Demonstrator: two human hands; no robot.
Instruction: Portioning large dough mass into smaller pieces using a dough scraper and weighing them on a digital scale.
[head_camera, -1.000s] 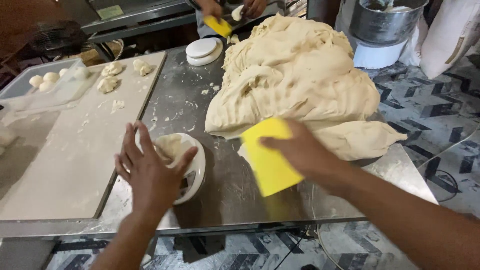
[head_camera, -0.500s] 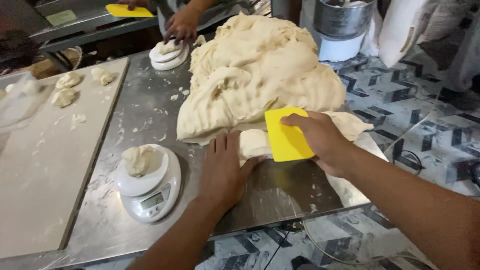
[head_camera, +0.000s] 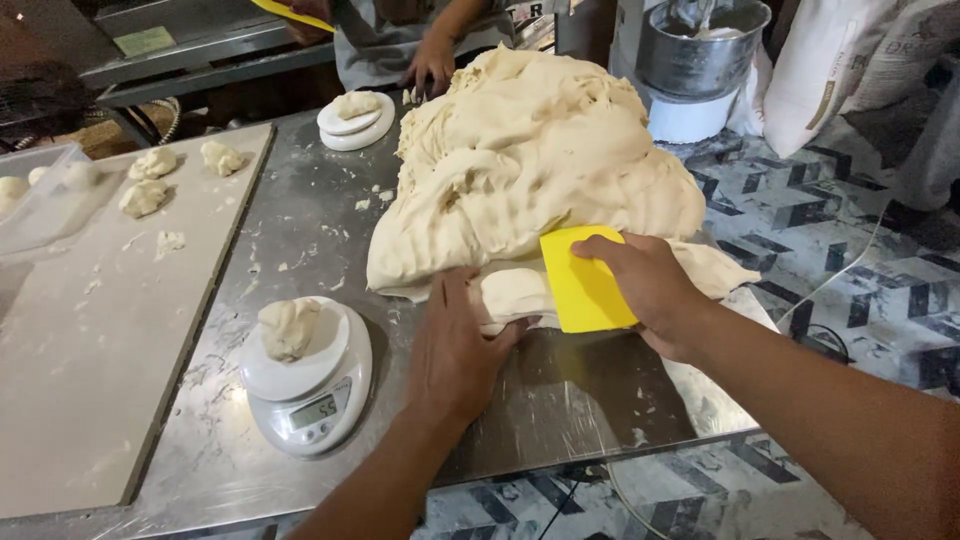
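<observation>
Dough mound (head_camera: 540, 170), top cut off, yellow scraper (head_camera: 580, 285) edge hidden by right hand (head_camera: 650, 290)

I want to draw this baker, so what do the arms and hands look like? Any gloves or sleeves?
No gloves and no sleeves in view: the left hand and right hand are bare, and both forearms are uncovered up to the picture's edge. No rings, watch or bracelets show.
</observation>
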